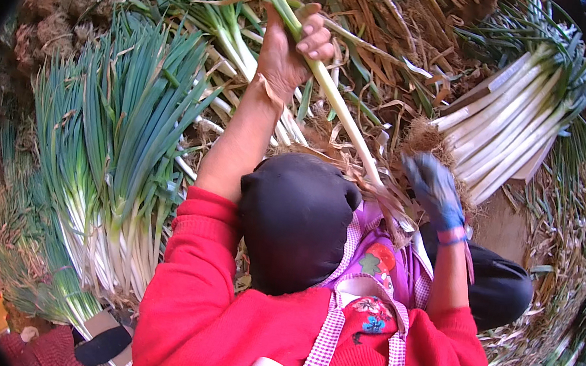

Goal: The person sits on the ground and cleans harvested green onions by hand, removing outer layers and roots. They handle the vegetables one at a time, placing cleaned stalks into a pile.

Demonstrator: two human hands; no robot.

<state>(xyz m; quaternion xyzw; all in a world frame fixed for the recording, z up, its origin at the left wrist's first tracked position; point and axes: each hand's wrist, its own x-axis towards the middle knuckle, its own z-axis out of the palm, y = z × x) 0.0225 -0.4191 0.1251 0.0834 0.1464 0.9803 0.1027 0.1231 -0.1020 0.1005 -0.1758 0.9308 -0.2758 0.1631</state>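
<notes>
My bare left hand (293,46) is raised at the top centre, its fingers curled round a long green onion (353,119). The stalk slants down to the right, and its root end, with dry brown outer skin, lies over my lap. My right hand (432,186), in a worn blue-grey glove, is blurred beside the roots of a pile of trimmed white-stemmed green onions (509,122). The fingers look bent; whether they hold anything cannot be made out. More green onions (262,75) lie beneath and behind my left forearm.
A large upright bunch of green onions (120,162) stands at the left. Dry leaves and husks (394,25) cover the ground ahead. My dark-clad knees (296,224) rise between my arms and at the right. Patterned red cloth (45,347) and a dark shape show at lower left.
</notes>
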